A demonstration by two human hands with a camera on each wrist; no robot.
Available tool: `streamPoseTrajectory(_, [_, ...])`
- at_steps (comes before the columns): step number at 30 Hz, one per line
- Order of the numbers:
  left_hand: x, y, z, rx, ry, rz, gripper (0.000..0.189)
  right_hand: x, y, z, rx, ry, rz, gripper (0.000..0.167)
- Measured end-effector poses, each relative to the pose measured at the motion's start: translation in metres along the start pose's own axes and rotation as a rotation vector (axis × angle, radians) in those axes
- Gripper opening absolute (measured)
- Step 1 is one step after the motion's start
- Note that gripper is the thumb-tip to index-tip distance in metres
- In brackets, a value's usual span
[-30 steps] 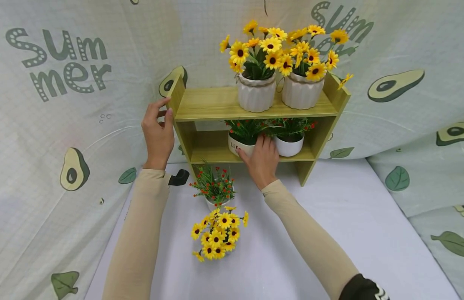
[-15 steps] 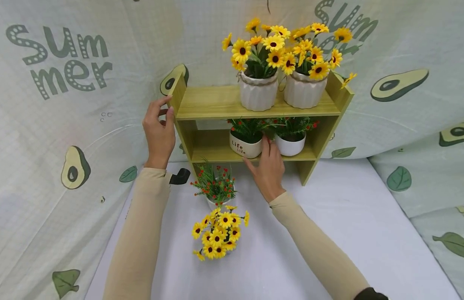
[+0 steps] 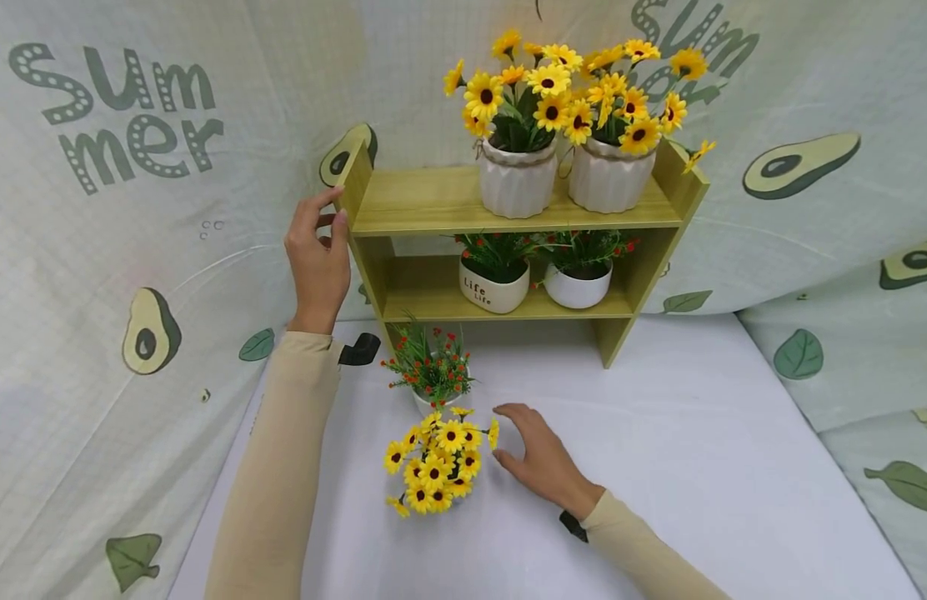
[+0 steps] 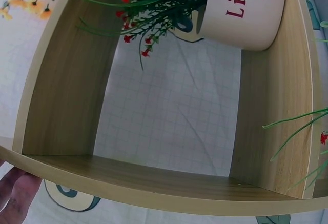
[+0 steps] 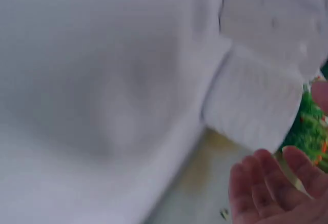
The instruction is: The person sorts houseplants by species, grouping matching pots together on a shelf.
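Observation:
My left hand (image 3: pixel 318 265) stays at the upper left of the small two-tier wooden shelf (image 3: pixel 422 200), gripping its side panel at the edge. In the left wrist view, its fingers (image 4: pixel 25 193) show outside the panel corner. My right hand (image 3: pixel 542 460) is over the white table, fingers spread in a curve, just right of the potted yellow daisies (image 3: pixel 437 467). Nothing is in that hand. Behind the daisies stands a pot of red-flowered greenery (image 3: pixel 433 371). The right wrist view is blurred, with a white pot (image 5: pixel 251 101) beyond the fingertips.
Two ribbed white pots of yellow daisies (image 3: pixel 516 183) stand right of centre on the top tier. Below them are a cream "Life" pot (image 3: pixel 495 292) and a plain white pot (image 3: pixel 579 290), both with red-flowered greenery. A printed cloth (image 3: pixel 268 100) hangs behind.
My right hand has let go of the "Life" pot on the lower tier and come down toward the daisies on the table. The left hand has stayed at the shelf's side.

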State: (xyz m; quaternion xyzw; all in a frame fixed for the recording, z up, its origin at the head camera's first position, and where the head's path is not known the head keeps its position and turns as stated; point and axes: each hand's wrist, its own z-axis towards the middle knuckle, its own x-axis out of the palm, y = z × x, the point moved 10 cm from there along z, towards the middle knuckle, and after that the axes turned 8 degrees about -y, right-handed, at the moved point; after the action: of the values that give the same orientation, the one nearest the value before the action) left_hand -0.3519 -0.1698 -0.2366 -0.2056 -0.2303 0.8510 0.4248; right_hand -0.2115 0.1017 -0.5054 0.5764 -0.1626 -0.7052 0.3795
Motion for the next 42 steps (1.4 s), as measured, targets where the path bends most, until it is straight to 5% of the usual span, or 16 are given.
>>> streamPoseTrajectory(5, [0.001,0.001,0.002,-0.008,0.005,-0.002,0.032,0.037,-0.003,-0.029,0.098,0.182,0.122,0.087])
streamPoseTrajectory(12, [0.0,0.002,0.002,-0.022,0.0,-0.003,0.031,0.066,0.011,-0.03,0.057,0.214,0.206,0.109])
streamPoseTrajectory(24, [-0.001,0.0,0.0,-0.011,0.004,-0.002,0.031,0.077,0.031,-0.013,-0.003,0.155,0.391,0.082])
streamPoseTrajectory(37, [-0.001,-0.002,-0.001,-0.02,0.004,-0.007,0.032,0.072,0.033,-0.01,-0.007,0.105,0.439,0.07])
streamPoseTrajectory(42, [-0.001,-0.002,-0.001,-0.032,0.002,-0.006,0.031,0.061,0.035,-0.011,-0.042,0.036,0.344,0.07])
